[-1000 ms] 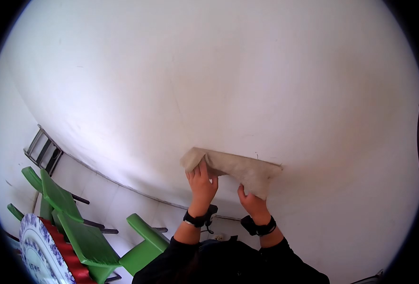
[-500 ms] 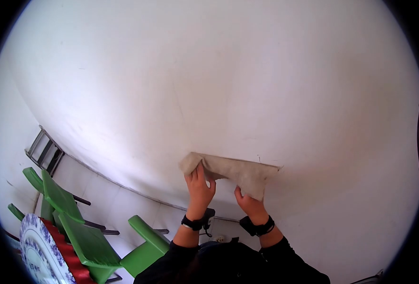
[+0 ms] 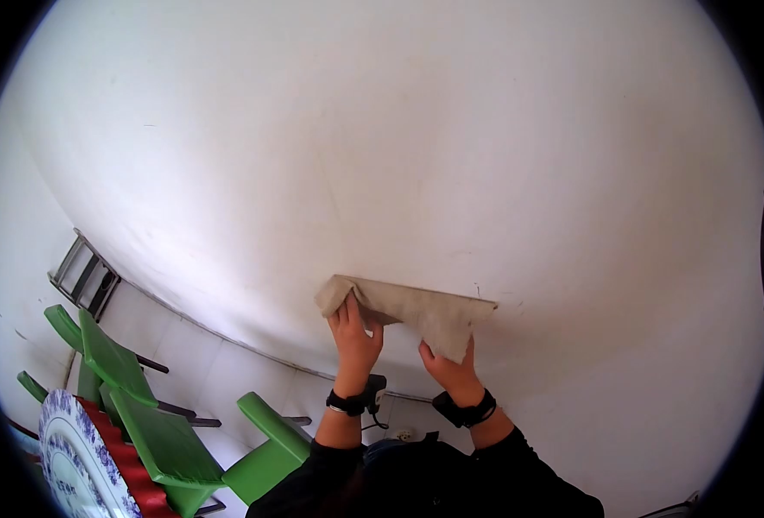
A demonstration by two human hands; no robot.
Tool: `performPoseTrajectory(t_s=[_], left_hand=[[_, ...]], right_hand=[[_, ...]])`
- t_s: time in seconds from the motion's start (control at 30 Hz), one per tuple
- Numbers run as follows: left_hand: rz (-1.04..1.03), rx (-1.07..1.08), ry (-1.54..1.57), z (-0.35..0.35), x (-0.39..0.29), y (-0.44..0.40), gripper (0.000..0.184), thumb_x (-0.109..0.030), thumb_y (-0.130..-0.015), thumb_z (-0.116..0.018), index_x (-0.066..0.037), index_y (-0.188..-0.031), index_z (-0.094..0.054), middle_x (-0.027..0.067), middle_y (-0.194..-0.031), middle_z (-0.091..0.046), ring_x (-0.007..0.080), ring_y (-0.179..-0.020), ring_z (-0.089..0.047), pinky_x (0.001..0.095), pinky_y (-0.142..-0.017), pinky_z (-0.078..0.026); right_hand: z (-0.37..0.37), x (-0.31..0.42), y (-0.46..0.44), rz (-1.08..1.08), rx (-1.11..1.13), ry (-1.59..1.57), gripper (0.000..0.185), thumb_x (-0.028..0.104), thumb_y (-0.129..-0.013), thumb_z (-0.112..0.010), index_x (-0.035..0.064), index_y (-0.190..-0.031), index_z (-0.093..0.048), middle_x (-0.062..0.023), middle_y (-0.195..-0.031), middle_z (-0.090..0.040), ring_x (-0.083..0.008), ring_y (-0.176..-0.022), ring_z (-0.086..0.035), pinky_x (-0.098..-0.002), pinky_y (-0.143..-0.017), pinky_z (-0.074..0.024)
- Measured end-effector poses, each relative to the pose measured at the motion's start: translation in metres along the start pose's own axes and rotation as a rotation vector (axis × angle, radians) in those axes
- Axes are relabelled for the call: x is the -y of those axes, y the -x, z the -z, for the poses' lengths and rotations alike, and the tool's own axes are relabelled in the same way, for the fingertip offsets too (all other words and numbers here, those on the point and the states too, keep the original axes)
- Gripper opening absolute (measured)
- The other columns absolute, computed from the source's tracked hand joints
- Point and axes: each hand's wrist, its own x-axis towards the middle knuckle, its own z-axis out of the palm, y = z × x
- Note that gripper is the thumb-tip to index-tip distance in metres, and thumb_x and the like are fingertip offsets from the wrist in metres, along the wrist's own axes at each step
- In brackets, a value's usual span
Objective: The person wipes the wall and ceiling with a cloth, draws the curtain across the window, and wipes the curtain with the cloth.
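Against the white wall (image 3: 520,173) I see a beige cloth (image 3: 408,300), stretched sideways, with its left end bunched. My left hand (image 3: 356,341) presses up into that bunched end, fingers on the cloth and thumb apart at its lower edge. Gripped in my right hand (image 3: 453,369) is the hanging lower right corner of the same cloth. Both wrists wear black bands. Folds of cloth hide some of the fingertips.
Green chairs (image 3: 170,440) stand at the lower left beside a round table with a blue-and-white patterned top (image 3: 75,466) and red edging. A metal frame (image 3: 87,274) leans near the far corner. Faint marks show on the wall.
Both hands and the cloth have shifted slightly left along the wall. My hold on the cloth looks the same.
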Motion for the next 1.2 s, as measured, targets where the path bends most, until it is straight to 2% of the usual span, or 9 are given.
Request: performPoseTrajectory(t_s=[0.27,0.33,0.4,0.6,0.8,0.93,1.1,1.13,1.2], left_hand=[[-0.022,-0.004,0.046,0.008,-0.006,-0.012,0.063,-0.004,-0.062,-0.055,0.005,-0.12,-0.035,0.025,-0.117,-0.039,0.043,-0.109,-0.032,0.0465,-0.092,-0.027],[-0.037,-0.022,0.038,0.015,-0.011,-0.017,0.063,-0.004,-0.062,-0.055,0.005,-0.12,-0.035,0.025,-0.117,-0.039,0.0429,-0.109,-0.033,0.046,-0.091,-0.028],[-0.052,-0.042,0.034,0.015,-0.009,-0.02,0.062,-0.004,-0.062,-0.055,0.005,-0.12,-0.035,0.025,-0.117,-0.039,0.0428,-0.108,-0.033,0.0456,-0.091,-0.028],[-0.004,0.101,0.042,-0.003,0.0,0.008,0.067,-0.005,-0.061,-0.057,0.004,-0.123,-0.033,0.0243,-0.117,-0.039,0.0429,-0.11,-0.032,0.049,-0.094,-0.025],[-0.001,-0.008,0.056,0.006,-0.001,-0.011,0.066,-0.005,-0.062,-0.056,0.003,-0.123,-0.032,0.0241,-0.117,-0.039,0.0427,-0.109,-0.032,0.0471,-0.093,-0.027],[0.015,0.005,0.048,0.002,0.003,-0.01,0.065,-0.004,-0.062,-0.056,0.003,-0.123,-0.032,0.024,-0.117,-0.039,0.0428,-0.109,-0.032,0.0465,-0.092,-0.028],[0.028,0.155,0.102,-0.018,0.009,0.039,0.066,-0.005,-0.062,-0.057,0.003,-0.122,-0.033,0.0238,-0.118,-0.038,0.0427,-0.109,-0.033,0.0472,-0.093,-0.028],[0.055,0.24,0.125,-0.021,0.009,0.046,0.068,-0.003,-0.063,-0.057,0.004,-0.125,-0.029,0.0256,-0.124,-0.032,0.0432,-0.115,-0.028,0.0479,-0.096,-0.024],[0.041,0.181,0.122,-0.025,0.007,0.044,0.068,-0.004,-0.062,-0.057,0.003,-0.124,-0.031,0.0246,-0.121,-0.035,0.043,-0.112,-0.03,0.0477,-0.094,-0.026]], right_hand=[[-0.005,-0.006,0.006,-0.01,-0.001,-0.007,0.02,0.006,-0.064,-0.058,0.0048,-0.084,-0.058,-0.0096,-0.076,-0.057,-0.0313,-0.07,-0.053,-0.0406,-0.065,-0.0433],[0.003,-0.002,-0.001,-0.027,0.05,-0.087,0.024,0.007,-0.064,-0.057,0.0043,-0.087,-0.058,-0.0114,-0.083,-0.058,-0.032,-0.078,-0.053,-0.0398,-0.072,-0.0427],[0.0,-0.001,-0.003,-0.039,0.052,-0.065,0.024,0.007,-0.064,-0.057,0.0043,-0.087,-0.058,-0.0111,-0.082,-0.058,-0.0319,-0.078,-0.053,-0.0398,-0.072,-0.0429],[-0.01,-0.014,0.013,-0.002,0.037,0.054,0.024,0.006,-0.064,-0.058,0.0043,-0.088,-0.059,-0.0102,-0.081,-0.058,-0.0312,-0.077,-0.053,-0.0392,-0.07,-0.0434],[-0.001,-0.005,-0.001,-0.041,0.054,-0.055,0.02,0.007,-0.065,-0.058,0.0048,-0.085,-0.059,-0.0103,-0.08,-0.058,-0.0315,-0.075,-0.053,-0.0408,-0.07,-0.0429],[-0.008,-0.007,-0.001,-0.06,0.032,-0.08,0.022,0.008,-0.065,-0.058,0.0043,-0.086,-0.059,-0.0114,-0.082,-0.058,-0.032,-0.077,-0.053,-0.0409,-0.071,-0.0427],[-0.027,-0.032,0.056,-0.022,0.137,0.095,0.025,0.01,-0.066,-0.057,0.0061,-0.09,-0.059,-0.0121,-0.086,-0.058,-0.0322,-0.082,-0.053,-0.0416,-0.075,-0.0416],[-0.027,-0.036,0.059,-0.032,0.153,0.128,0.026,0.011,-0.066,-0.057,0.0068,-0.091,-0.059,-0.012,-0.087,-0.058,-0.0323,-0.083,-0.053,-0.042,-0.076,-0.0411],[-0.027,-0.037,0.056,-0.039,0.14,0.11,0.026,0.012,-0.067,-0.057,0.0059,-0.092,-0.058,-0.0116,-0.089,-0.058,-0.0318,-0.084,-0.053,-0.0416,-0.076,-0.0416]])
